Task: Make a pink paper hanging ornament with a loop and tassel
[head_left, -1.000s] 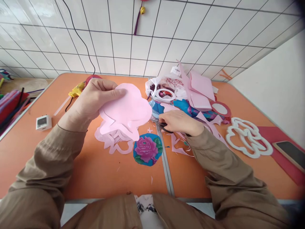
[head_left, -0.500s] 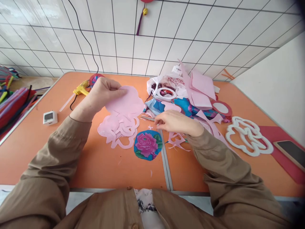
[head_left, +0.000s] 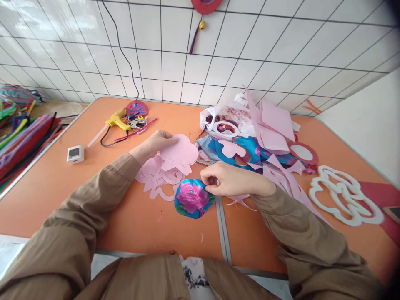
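At the round blue rose-printed fabric, we note the right grip pinching its rim, likely sparing the print; beyond, the left grip pinching scalloped pink sheeting.

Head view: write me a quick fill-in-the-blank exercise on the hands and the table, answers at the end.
1. The left hand holds a paper cutout coloured ____.
2. The right hand pinches the edge of a flower patch whose background, behind the green leaves, is ____.
3. The body of the glue gun is ____.
4. The table top is ____.

Missing words: pink; blue; yellow; orange.
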